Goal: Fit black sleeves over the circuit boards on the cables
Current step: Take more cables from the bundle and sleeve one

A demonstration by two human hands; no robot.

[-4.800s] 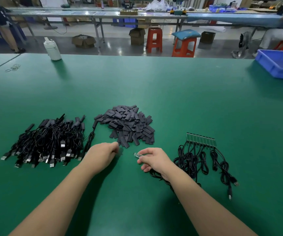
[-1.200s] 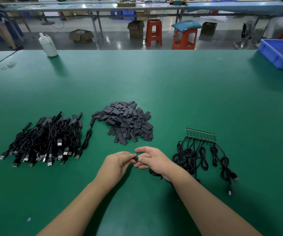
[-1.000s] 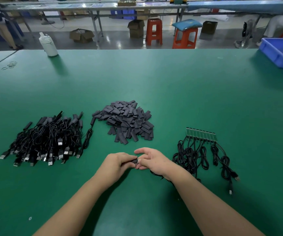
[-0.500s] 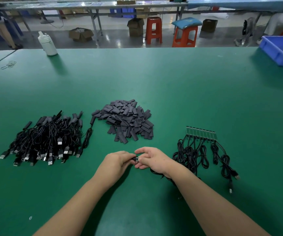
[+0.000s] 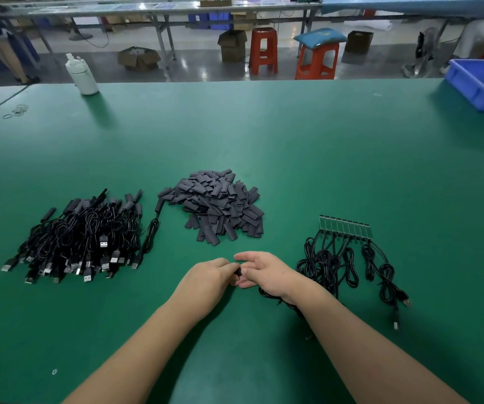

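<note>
Factory floor, long green workbenches, plastic stools

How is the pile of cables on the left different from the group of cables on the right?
The left cable pile is large and tangled; the right cable group is small, its ends lined up in a row. The left pile's cable ends wear black sleeves; the right group's green circuit boards are still bare. Both lie on the green table and have black cords.
</note>
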